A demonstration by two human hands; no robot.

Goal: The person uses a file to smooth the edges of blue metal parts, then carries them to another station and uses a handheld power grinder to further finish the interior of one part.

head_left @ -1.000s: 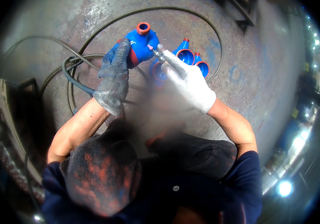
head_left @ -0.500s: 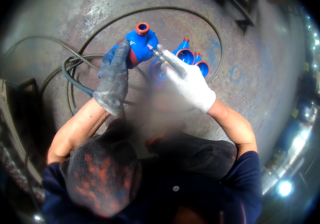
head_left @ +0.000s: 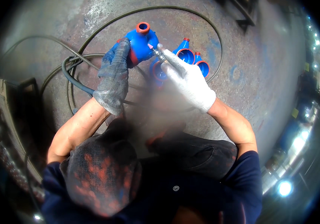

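Observation:
My left hand (head_left: 114, 74), in a grey glove stained blue, is closed round the left side of a blue metal fitting (head_left: 141, 44). The fitting has a red-rimmed round neck (head_left: 142, 28) facing up and a red band at its lower edge. In a white glove, my right hand (head_left: 188, 76) grips a slim die grinder (head_left: 159, 54). Its small pink grinding tip (head_left: 150, 46) is at the fitting's right side, touching or very close to it. Most of the grinder's body is hidden by the glove and a blurred patch.
More blue fittings with red rims (head_left: 185, 56) stand on the floor beyond my right hand. A dark hose (head_left: 78, 85) loops over the stained floor (head_left: 242, 82) around the work. A dark frame-like object (head_left: 244, 16) stands at the upper right. My knees are below the hands.
Both hands stay almost in place. The fitting looks very slightly turned, with its pale surface mark less visible; the grinding tip remains at its right side.

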